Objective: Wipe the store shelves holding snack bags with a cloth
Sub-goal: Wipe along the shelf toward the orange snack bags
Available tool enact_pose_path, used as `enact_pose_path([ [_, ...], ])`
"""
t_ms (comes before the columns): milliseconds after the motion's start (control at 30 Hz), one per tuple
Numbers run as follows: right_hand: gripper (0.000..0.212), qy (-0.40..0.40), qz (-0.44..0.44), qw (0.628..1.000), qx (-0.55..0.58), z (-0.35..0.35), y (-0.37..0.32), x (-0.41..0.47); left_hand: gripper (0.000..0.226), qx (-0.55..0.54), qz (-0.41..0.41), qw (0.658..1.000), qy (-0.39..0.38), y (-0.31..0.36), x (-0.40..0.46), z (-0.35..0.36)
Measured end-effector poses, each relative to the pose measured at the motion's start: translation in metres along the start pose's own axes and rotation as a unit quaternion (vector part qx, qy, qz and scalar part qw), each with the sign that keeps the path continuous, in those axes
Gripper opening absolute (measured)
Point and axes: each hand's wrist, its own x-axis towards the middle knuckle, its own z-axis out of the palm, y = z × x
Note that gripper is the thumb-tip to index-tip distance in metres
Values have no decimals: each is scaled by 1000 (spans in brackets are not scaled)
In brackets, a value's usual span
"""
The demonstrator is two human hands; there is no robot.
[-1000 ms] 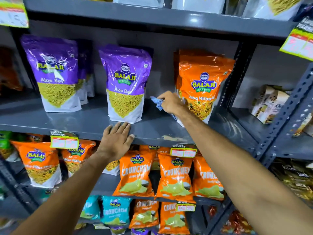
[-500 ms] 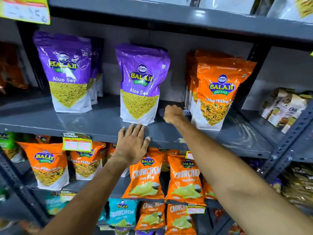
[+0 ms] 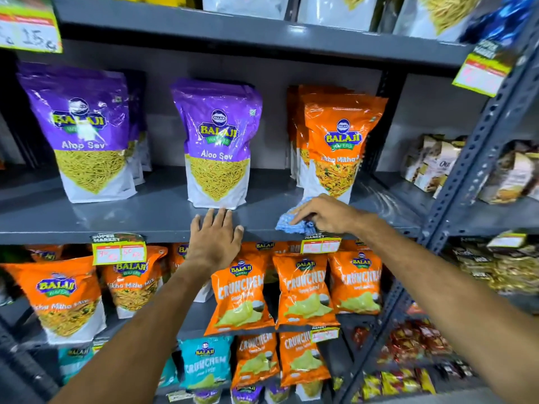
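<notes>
Head view: "BALAJI Aloo Sev" bag point(image 3: 217, 144).

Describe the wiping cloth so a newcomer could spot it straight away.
Find the grey shelf holding the tall purple and orange snack bags. At its front edge, just before the orange bag, the right hand presses down on the cloth. It is the only light blue, crumpled fabric there.

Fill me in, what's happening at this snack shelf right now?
A person is wiping the grey middle shelf. The right hand presses a blue cloth onto the shelf's front edge, just in front of the orange Balaji bag. The left hand lies flat on the shelf edge below the middle purple Aloo Sev bag, holding nothing. All bags stand upright.
</notes>
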Motion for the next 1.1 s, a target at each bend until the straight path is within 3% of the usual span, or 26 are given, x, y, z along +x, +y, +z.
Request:
enact_pose_path([
  [133,63,-17,57,998,0,-17,43,-28,67,-2,2,1000,-7,-1,1,1],
  [267,51,37,133,990,6,-35,54,-40,68,-5,0,1000,-15,-2,4,1],
  [367,48,66,113,991,26,-32,29,-31,67,-5,-2,1000,-13,-2,4,2],
  [500,45,24,37,999,-28,-7,2,-16,67,-3,1,1000,-17,-3,4,2],
  [633,52,15,37,998,-49,-3,15,-32,67,-2,1,1000,-13,-4,4,4],
  [767,57,17,104,991,-81,-16,61,-64,67,6,0,1000,-12,3,3,4],
  [933,53,51,155,983,-88,-33,92,-85,81,30,69,997,-6,51,-3,6],
  [1100,60,73,75,993,-62,-20,72,-72,75,23,122,992,-17,126,13,13],
])
